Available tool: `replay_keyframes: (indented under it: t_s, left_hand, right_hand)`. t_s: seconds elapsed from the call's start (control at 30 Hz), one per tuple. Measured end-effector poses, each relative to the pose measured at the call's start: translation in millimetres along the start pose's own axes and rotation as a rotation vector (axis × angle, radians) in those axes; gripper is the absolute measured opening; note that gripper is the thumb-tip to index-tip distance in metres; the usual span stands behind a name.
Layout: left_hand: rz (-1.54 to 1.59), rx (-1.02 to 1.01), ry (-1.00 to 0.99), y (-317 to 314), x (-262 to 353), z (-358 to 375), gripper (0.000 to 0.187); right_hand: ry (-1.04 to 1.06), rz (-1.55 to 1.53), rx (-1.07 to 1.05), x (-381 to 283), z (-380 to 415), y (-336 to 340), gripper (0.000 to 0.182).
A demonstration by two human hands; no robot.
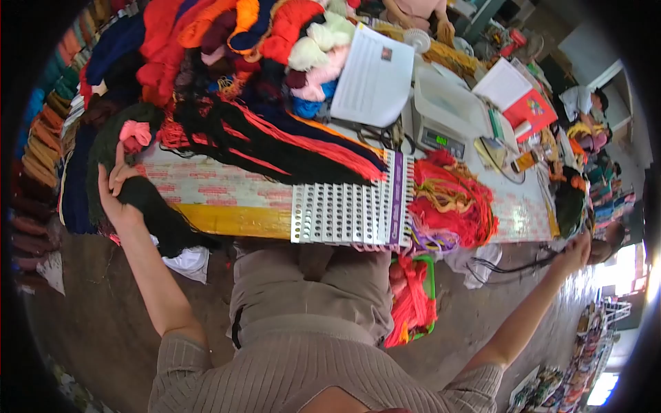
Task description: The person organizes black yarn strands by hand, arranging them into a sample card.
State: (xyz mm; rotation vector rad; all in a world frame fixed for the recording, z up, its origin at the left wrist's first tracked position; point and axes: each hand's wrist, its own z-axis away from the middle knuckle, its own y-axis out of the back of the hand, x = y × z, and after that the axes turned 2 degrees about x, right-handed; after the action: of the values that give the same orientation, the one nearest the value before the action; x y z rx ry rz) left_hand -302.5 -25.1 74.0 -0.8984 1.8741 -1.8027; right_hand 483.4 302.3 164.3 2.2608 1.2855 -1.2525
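Observation:
At the far left, my left hand [118, 189] lies against a dark green yarn skein [103, 144], its index finger stretched toward a small pink yarn bundle [135, 132]. The fingers are apart. A loose dark length of yarn [165, 217] hangs over the table edge beside this hand. Out to the far right, my right hand [573, 253] is closed around thin black yarn strands [513, 270], which trail back toward the table. Between the hands, black and coral yarn strands [275, 144] lie across a white card with rows of holes [334, 213].
Piled skeins [227, 41] cover the back left. A paper sheet [372, 76], a digital scale [441, 141] and a red booklet [529, 110] lie behind. Tangled red yarn [454, 199] sits right of the card. A green basket [430, 303] stands below. Another person [416, 10] sits opposite.

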Motion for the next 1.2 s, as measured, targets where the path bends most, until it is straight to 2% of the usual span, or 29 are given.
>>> replay_keyframes:
  t_s: [0.03,0.07,0.1,0.13,0.17,0.2,0.23,0.27,0.3,0.33,0.37,0.47,0.53,0.57,0.63,0.77,0.8,0.87,0.9,1.0,1.03,1.1,1.2]
  left_hand:
    - [0.000,-0.053,0.058,-10,-26,-2,0.051]
    - [-0.044,-0.168,0.110,-19,-57,-2,0.048]
    - [0.032,-0.166,0.233,-21,-85,-1,0.037]
    - [0.004,-0.096,0.307,-34,-118,3,0.023]
    - [-0.106,-0.069,0.384,-38,-147,5,0.016]
    - [-0.303,0.001,0.396,-44,-178,8,0.017]
    - [-0.491,0.070,0.427,-45,-205,9,0.018]
    - [-0.650,0.018,0.483,-48,-231,15,0.021]
    - [-0.612,-0.011,0.665,-45,-252,14,0.025]
    - [-0.646,0.012,0.772,-40,-274,16,0.034]
    - [-0.638,-0.045,0.899,-34,-294,15,0.036]
    - [-0.679,0.102,1.189,-8,-346,18,0.036]
    - [-0.699,0.178,1.298,5,-368,22,0.037]
    - [-0.737,0.170,1.313,6,-374,25,0.038]
    - [-0.830,0.184,1.307,8,-383,27,0.038]
    - [-0.886,0.218,1.328,18,-397,22,0.030]
    - [-0.847,0.184,1.347,27,-400,19,0.024]
    - [-0.950,0.107,1.409,27,-403,17,0.027]
    - [-1.070,0.047,1.314,27,-406,22,0.024]
    - [-1.197,-0.170,1.205,39,-416,22,0.016]
    - [-1.177,-0.187,1.183,57,-423,19,0.013]
    - [-1.227,-0.152,1.124,64,-429,18,0.012]
    - [-1.256,-0.125,1.151,61,-433,15,0.014]
  right_hand:
    - [0.094,0.077,-0.129,-1,24,-24,0.020]
    - [0.075,0.178,-0.204,6,46,-42,0.020]
    - [0.066,0.317,-0.322,9,70,-59,0.022]
    - [0.074,0.272,-0.421,-15,116,-95,0.024]
    - [-0.099,0.282,-0.636,8,128,-95,0.025]
    - [-0.156,0.262,-0.743,16,157,-114,0.022]
    - [-0.069,0.269,-0.835,25,185,-127,0.020]
    - [-0.084,0.210,-0.950,20,211,-143,0.023]
    - [-0.164,0.225,-1.014,21,235,-156,0.026]
    - [-0.264,0.115,-1.070,38,256,-165,0.029]
    - [-0.315,0.137,-1.159,45,271,-174,0.031]
    - [-0.381,0.130,-1.139,69,305,-192,0.014]
    - [-0.345,0.196,-1.113,77,314,-195,0.013]
    - [-0.292,0.243,-1.102,81,316,-195,0.013]
    - [-0.352,0.247,-1.086,84,317,-195,0.014]
    - [-0.265,0.224,-1.043,85,321,-192,0.013]
    - [-0.254,0.217,-1.024,85,321,-192,0.013]
    - [-0.256,0.188,-1.003,82,320,-192,0.012]
    - [-0.228,0.182,-0.993,82,320,-192,0.012]
    - [-0.340,0.168,-1.023,73,318,-192,0.012]
    - [-0.278,0.182,-1.051,84,319,-192,0.011]
    - [-0.307,0.165,-1.117,79,316,-194,0.012]
    - [-0.475,0.062,-1.185,84,310,-198,0.013]
